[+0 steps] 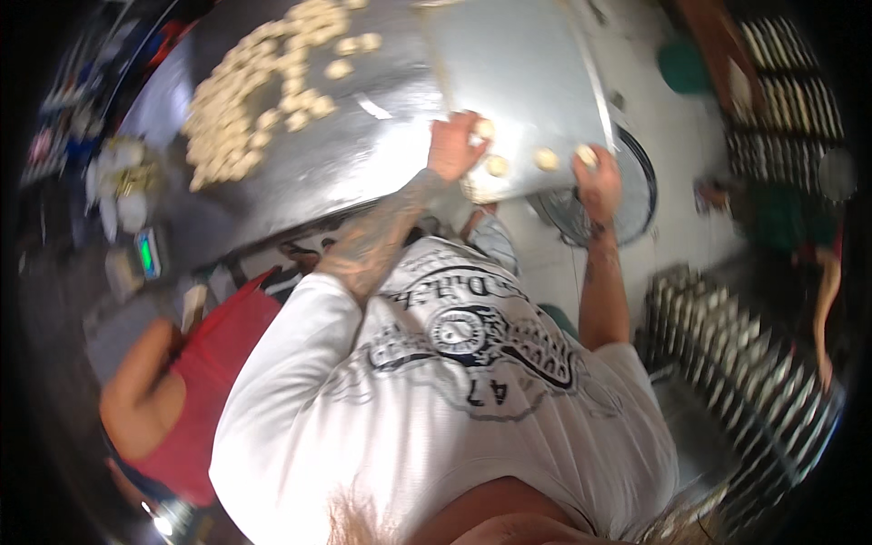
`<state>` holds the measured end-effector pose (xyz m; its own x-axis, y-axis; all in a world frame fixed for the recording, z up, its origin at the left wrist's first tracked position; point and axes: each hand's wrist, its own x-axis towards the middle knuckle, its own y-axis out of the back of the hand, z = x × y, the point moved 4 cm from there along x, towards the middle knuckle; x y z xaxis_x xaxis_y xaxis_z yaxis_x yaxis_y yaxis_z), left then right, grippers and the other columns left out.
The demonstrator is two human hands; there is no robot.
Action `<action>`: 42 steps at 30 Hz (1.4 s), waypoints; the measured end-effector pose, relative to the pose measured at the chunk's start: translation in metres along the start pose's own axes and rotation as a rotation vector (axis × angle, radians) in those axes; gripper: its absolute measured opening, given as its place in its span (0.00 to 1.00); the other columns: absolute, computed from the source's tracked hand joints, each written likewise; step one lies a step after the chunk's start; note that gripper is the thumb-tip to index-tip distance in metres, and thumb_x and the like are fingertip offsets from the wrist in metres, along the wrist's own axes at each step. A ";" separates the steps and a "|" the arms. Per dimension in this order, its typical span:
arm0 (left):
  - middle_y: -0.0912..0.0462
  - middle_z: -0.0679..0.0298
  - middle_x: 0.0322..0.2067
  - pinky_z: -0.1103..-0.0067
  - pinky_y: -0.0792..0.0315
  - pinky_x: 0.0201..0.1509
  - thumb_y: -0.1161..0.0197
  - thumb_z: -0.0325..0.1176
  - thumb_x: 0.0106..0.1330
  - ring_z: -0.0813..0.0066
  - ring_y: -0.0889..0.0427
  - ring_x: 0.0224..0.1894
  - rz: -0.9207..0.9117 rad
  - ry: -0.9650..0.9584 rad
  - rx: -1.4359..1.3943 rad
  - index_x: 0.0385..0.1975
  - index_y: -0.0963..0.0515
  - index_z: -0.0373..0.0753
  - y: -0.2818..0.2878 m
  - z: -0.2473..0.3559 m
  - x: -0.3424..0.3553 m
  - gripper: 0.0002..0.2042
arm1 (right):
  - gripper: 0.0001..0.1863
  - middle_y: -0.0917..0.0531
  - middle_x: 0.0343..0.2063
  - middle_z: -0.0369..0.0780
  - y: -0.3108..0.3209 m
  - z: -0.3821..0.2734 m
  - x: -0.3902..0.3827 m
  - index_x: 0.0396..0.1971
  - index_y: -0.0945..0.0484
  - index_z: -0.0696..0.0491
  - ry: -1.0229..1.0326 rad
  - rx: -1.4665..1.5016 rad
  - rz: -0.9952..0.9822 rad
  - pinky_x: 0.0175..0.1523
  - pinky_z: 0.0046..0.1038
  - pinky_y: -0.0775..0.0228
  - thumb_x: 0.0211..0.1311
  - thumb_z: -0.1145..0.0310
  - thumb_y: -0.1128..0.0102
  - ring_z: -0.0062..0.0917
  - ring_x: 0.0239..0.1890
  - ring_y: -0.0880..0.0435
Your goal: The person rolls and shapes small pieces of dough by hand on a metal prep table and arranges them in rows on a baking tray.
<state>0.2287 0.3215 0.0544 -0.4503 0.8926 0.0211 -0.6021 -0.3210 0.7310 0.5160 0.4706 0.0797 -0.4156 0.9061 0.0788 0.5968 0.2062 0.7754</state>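
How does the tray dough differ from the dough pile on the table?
Count: the tray dough is a few pieces; the dough pile is many.
Spacing: the tray dough is spread out; the dough pile is mostly crowded together.
Both consist of small, pale, roundish pieces.

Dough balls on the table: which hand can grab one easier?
Probably the left hand: it's nearer those dough balls. The right hand is across the tray, by its right edge.

On the white shirt [436, 427], from the centre toward six o'clock, stand dark printed letters [472, 285], a round emblem [457, 331] and a number [488, 392]. At nine o'clock, the green display [147, 255] is too blurred for reading.
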 end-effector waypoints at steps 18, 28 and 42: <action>0.20 0.57 0.64 0.68 0.30 0.72 0.54 0.65 0.82 0.66 0.25 0.66 0.509 0.403 -1.807 0.67 0.27 0.37 0.244 -0.171 -0.093 0.35 | 0.28 0.24 0.67 0.54 -0.273 -0.419 -0.028 0.68 0.22 0.58 0.893 0.154 -0.453 0.70 0.48 0.34 0.77 0.56 0.40 0.53 0.66 0.23; 0.20 0.58 0.61 0.60 0.35 0.71 0.31 0.39 0.71 0.58 0.23 0.66 0.846 0.380 0.227 0.63 0.20 0.43 0.423 -0.388 -0.036 0.21 | 0.21 0.12 0.49 0.51 -0.448 -0.639 0.068 0.58 0.19 0.58 0.780 -0.188 -0.649 0.55 0.45 0.19 0.73 0.61 0.35 0.48 0.51 0.12; 0.12 0.52 0.44 0.65 0.20 0.44 0.36 0.36 0.78 0.54 0.10 0.42 0.732 -0.075 -0.253 0.54 0.27 0.36 0.425 -0.281 -0.029 0.14 | 0.13 0.18 0.46 0.38 -0.305 -0.345 -0.065 0.50 0.24 0.57 0.051 0.528 -0.593 0.51 0.26 0.24 0.71 0.71 0.32 0.21 0.49 0.20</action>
<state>-0.2000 0.0702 0.1727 -0.7510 0.4419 0.4906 -0.3051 -0.8912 0.3357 0.1246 0.2215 0.0542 -0.7894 0.5747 -0.2159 0.5070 0.8086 0.2985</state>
